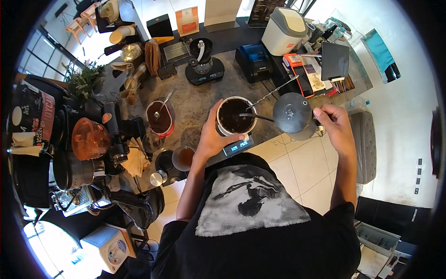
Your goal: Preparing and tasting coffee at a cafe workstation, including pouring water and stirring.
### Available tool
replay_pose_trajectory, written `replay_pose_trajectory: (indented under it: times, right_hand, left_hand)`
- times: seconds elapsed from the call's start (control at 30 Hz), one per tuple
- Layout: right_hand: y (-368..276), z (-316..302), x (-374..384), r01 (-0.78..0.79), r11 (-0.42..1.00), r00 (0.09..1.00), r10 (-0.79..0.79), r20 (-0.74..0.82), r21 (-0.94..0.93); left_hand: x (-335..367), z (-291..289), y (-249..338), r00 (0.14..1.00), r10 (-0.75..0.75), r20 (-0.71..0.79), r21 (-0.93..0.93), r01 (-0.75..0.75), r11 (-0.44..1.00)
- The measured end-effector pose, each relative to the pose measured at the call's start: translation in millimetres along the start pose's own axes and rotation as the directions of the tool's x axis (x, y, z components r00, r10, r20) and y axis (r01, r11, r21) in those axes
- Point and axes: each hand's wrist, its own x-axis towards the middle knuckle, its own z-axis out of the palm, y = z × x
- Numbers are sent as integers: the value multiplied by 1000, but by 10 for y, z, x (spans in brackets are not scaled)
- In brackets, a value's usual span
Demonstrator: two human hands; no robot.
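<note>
In the head view, we see our left hand (213, 138) wrapped around the left side of the cup (251, 128), near the lit scale (238, 146) at the worktop's (186, 104) near edge. Our right hand (335, 128), fingers curled in, grips the kettle (292, 116) at its right side. Its 1 long spout (261, 118) points left, tip above the cup's dark contents (229, 110). The worktop is mottled grey; pale tiled floor (297, 172) lies past its near edge.
</note>
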Motion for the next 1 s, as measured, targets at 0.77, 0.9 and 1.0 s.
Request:
replay_pose_trajectory:
  times: [0.77, 0.9, 1.0]
  right_hand:
    - [124, 15, 4, 18, 1000, 999, -17, -46, 16]
    - [143, 28, -11, 9, 999, 999, -6, -53, 44]
    - [187, 32, -12, 11, 998, 998, -8, -63, 54]
  left_hand:
    - [5, -8, 54, 1000, -5, 14, 23, 5, 1000]
    - [3, -4, 48, 1000, -8, 10, 28, 7, 1000]
    - [-3, -4, 31, 1000, -15, 8, 38, 15, 999]
